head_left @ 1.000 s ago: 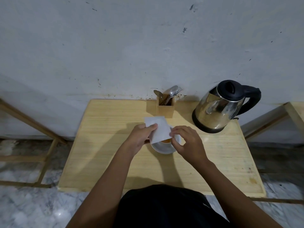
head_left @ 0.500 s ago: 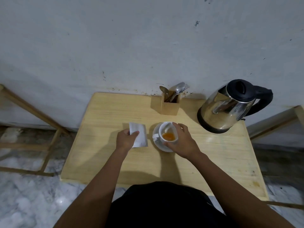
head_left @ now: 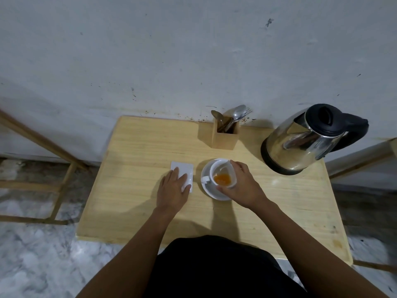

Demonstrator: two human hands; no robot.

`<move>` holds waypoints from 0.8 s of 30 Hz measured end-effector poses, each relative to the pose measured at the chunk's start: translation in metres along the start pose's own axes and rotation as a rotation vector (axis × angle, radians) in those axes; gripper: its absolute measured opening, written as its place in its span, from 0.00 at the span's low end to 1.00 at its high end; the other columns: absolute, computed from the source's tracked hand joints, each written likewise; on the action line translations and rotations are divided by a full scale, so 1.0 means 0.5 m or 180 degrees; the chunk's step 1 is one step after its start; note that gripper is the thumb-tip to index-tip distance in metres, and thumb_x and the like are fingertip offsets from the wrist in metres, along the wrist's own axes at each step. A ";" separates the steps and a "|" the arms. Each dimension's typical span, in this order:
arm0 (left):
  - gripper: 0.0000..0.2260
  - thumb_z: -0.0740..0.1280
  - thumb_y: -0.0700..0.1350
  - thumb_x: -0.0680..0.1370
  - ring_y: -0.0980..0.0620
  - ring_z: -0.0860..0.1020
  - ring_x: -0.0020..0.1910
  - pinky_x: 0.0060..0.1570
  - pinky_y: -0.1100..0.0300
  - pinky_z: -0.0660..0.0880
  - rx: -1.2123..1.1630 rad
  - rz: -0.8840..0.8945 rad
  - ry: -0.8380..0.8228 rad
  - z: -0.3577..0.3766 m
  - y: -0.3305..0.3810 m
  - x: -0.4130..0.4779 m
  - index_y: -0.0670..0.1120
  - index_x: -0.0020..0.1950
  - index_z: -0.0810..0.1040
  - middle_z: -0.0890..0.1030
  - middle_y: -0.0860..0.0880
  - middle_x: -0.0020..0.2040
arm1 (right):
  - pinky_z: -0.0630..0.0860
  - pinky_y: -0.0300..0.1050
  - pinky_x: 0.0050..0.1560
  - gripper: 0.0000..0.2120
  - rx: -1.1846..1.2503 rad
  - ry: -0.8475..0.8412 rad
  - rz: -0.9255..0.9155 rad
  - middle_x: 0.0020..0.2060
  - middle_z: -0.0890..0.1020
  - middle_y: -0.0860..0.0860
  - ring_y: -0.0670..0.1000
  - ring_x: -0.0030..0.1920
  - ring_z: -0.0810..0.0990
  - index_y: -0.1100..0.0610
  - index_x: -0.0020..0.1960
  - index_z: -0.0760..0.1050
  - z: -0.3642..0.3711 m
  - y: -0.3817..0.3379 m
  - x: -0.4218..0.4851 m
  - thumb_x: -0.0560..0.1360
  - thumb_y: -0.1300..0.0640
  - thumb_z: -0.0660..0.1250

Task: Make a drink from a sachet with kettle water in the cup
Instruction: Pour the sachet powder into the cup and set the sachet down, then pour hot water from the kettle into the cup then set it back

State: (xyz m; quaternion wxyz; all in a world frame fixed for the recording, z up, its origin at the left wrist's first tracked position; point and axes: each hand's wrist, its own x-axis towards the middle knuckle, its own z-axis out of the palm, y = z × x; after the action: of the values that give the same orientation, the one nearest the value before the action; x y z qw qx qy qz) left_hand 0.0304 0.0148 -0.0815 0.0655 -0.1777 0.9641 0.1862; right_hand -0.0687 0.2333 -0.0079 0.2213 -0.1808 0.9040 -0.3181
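A white cup (head_left: 222,169) with orange powder in its bottom stands on a white saucer (head_left: 206,186) in the middle of the wooden table (head_left: 139,151). My right hand (head_left: 242,186) grips the cup's right rim and side. The white sachet (head_left: 182,169) lies flat on the table just left of the saucer. My left hand (head_left: 173,190) rests flat on the sachet's near end, fingers spread. A steel kettle (head_left: 300,140) with a black lid and handle stands at the back right.
A wooden holder (head_left: 225,136) with spoons and a fork stands against the wall behind the cup. The table's front edge is close to my body. Wooden frames stand on the marble floor to both sides.
Both hands held the sachet over the cup a second ago. My left hand has since carried it left and laid it on the table, while my right hand took hold of the cup.
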 end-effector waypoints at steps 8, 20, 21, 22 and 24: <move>0.21 0.59 0.54 0.80 0.44 0.64 0.74 0.72 0.48 0.61 -0.0202 -0.0073 0.0098 -0.007 0.014 0.004 0.48 0.70 0.71 0.66 0.44 0.75 | 0.78 0.52 0.53 0.40 -0.0057 0.0054 -0.0011 0.69 0.63 0.45 0.48 0.64 0.72 0.43 0.72 0.58 0.003 -0.001 -0.005 0.66 0.37 0.72; 0.15 0.65 0.52 0.78 0.53 0.80 0.51 0.48 0.63 0.74 -0.2172 -0.0375 -0.0132 -0.067 0.165 0.000 0.47 0.61 0.80 0.83 0.50 0.53 | 0.74 0.50 0.60 0.25 0.0281 0.0937 -0.0069 0.68 0.71 0.46 0.46 0.65 0.71 0.47 0.71 0.67 -0.093 0.031 -0.074 0.77 0.40 0.64; 0.14 0.66 0.50 0.78 0.52 0.80 0.51 0.47 0.63 0.73 -0.2232 -0.0443 -0.0114 -0.067 0.170 0.003 0.45 0.59 0.80 0.84 0.49 0.51 | 0.75 0.52 0.60 0.24 0.0332 0.1093 -0.0054 0.66 0.72 0.46 0.47 0.64 0.73 0.48 0.69 0.69 -0.110 0.041 -0.082 0.77 0.41 0.64; 0.13 0.67 0.48 0.77 0.50 0.80 0.51 0.47 0.62 0.72 -0.2287 -0.0508 -0.0081 -0.067 0.174 0.004 0.44 0.59 0.80 0.84 0.47 0.50 | 0.76 0.54 0.59 0.22 0.0367 0.1274 -0.0056 0.65 0.74 0.46 0.47 0.62 0.74 0.48 0.68 0.70 -0.128 0.050 -0.090 0.77 0.42 0.65; 0.12 0.67 0.45 0.77 0.47 0.80 0.51 0.47 0.61 0.72 -0.2369 -0.0644 -0.0021 -0.065 0.181 0.008 0.42 0.58 0.80 0.83 0.45 0.50 | 0.78 0.53 0.56 0.20 0.0399 0.1665 -0.0069 0.62 0.76 0.48 0.47 0.57 0.77 0.51 0.66 0.73 -0.168 0.064 -0.104 0.77 0.45 0.65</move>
State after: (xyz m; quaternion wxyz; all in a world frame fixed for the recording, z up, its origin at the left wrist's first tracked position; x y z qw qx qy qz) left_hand -0.0085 0.0797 -0.0220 0.0177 -0.2829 0.8080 0.5166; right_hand -0.0743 0.3230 0.0448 -0.0125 -0.0881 0.9070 -0.4117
